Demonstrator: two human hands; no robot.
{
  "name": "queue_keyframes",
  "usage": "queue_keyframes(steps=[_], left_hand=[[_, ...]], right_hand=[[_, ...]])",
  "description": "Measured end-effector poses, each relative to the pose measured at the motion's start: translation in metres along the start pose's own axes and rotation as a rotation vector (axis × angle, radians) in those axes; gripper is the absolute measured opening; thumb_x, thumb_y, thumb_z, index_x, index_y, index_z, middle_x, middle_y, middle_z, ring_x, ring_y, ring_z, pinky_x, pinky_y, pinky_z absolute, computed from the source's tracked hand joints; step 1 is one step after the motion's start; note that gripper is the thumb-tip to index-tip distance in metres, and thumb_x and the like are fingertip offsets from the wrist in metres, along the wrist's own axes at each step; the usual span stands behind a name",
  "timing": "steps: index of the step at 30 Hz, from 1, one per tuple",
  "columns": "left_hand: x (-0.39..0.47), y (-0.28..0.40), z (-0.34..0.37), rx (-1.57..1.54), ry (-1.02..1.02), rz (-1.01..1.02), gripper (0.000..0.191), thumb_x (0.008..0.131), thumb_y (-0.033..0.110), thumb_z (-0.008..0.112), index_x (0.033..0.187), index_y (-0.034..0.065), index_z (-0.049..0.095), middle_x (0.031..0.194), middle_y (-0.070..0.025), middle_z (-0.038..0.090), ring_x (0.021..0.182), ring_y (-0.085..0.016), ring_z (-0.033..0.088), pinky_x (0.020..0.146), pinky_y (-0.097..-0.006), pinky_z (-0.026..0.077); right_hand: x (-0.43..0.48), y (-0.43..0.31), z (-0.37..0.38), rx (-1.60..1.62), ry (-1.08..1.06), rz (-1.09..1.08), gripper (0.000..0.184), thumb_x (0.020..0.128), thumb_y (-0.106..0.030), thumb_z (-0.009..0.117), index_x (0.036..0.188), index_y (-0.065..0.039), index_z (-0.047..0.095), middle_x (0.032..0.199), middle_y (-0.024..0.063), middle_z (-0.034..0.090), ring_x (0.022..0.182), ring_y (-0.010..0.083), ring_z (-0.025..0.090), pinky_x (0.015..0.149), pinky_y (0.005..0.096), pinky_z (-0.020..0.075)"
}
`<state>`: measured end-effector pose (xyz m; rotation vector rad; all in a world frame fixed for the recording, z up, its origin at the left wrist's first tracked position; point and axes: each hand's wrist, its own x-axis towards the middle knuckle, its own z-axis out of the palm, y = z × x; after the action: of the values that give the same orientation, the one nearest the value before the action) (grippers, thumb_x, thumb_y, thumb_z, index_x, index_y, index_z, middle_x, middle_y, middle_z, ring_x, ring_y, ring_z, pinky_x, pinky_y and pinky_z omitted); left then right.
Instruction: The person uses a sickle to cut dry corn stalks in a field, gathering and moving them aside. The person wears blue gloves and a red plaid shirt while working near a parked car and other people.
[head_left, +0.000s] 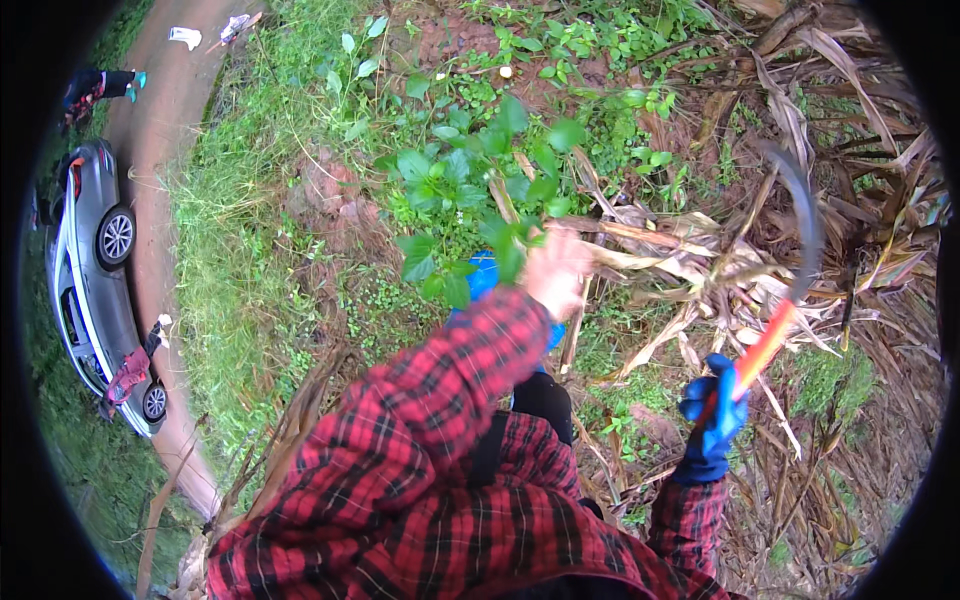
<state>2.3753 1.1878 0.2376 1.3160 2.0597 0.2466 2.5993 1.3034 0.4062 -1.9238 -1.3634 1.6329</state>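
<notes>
My right hand (712, 405), in a blue glove, grips the orange handle (765, 349) of a sickle. Its curved dark blade (808, 217) points up and away over dry stalks, slightly blurred. My left hand (559, 266) is bare and blurred by motion, reaching out in front of me. It overlaps a green leafy plant (457, 187) and the end of some dry stalks (645, 238); whether its fingers hold any of them cannot be made out. Beneath my left forearm, blue footwear (482, 276) shows in part.
Dry, fallen stalks and leaves (862, 247) cover the right side. Grass (247, 247) and low weeds grow to the left. Beyond runs a dirt road (154, 135) with a grey car (105, 292), a person (131, 371) beside it, another person (97, 86) farther up, and a white container (185, 37).
</notes>
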Motion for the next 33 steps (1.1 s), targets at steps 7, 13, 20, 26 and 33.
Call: queue_keyframes(steps=[7,13,20,26,33], left_hand=[[-0.031,-0.245,-0.008,1.095,-0.080,-0.287,0.082,0.081,0.007,0.056,0.147,0.0260,0.011,0.151,-0.0171,0.015,0.101,-0.028,0.055,0.087,-0.0466,0.041],[-0.051,-0.256,-0.004,0.900,-0.114,-0.419,0.086,0.086,0.006,0.049,0.147,0.0274,-0.008,0.119,-0.0231,0.054,0.083,-0.022,0.059,0.079,-0.0394,0.040],[-0.030,-0.255,0.001,0.599,-0.102,-0.327,0.017,0.083,0.012,0.050,0.090,0.0092,0.065,0.079,-0.0048,0.066,0.079,-0.019,0.062,0.081,-0.0369,0.037],[-0.028,-0.195,0.000,0.417,-0.273,-0.309,0.009,0.074,0.014,0.056,0.074,0.0131,0.064,0.073,-0.0055,0.066,0.069,-0.023,0.065,0.063,-0.0414,0.049],[-0.045,0.007,0.034,-0.513,-0.195,0.226,0.048,0.077,0.007,0.054,0.124,0.0050,0.045,0.124,-0.0190,0.047,0.109,-0.034,0.054,0.092,-0.0398,0.045]], right_hand=[[0.069,0.051,0.141,-0.339,-0.491,0.368,0.038,0.085,-0.037,0.062,0.102,-0.003,0.057,0.061,0.0063,0.057,0.043,0.0118,0.049,0.040,0.0246,0.0374],[0.143,0.120,0.318,-0.279,-0.672,0.385,0.036,0.082,-0.036,0.058,0.092,-0.002,0.057,0.062,0.0074,0.058,0.049,0.0150,0.058,0.041,0.0296,0.0428],[0.133,0.173,0.223,-0.919,-0.615,-0.150,0.040,0.086,-0.042,0.051,0.098,-0.005,0.059,0.088,0.0245,0.063,0.085,0.0420,0.060,0.070,0.0483,0.0474],[0.080,0.111,-0.035,-1.112,-0.237,0.308,0.039,0.082,-0.040,0.059,0.095,-0.003,0.059,0.072,0.0155,0.062,0.063,0.0261,0.062,0.056,0.0378,0.0476],[0.045,0.007,0.021,-0.377,-0.045,0.212,0.030,0.086,-0.034,0.064,0.101,-0.009,0.055,0.061,0.0045,0.055,0.044,0.0122,0.050,0.036,0.0269,0.0395]])
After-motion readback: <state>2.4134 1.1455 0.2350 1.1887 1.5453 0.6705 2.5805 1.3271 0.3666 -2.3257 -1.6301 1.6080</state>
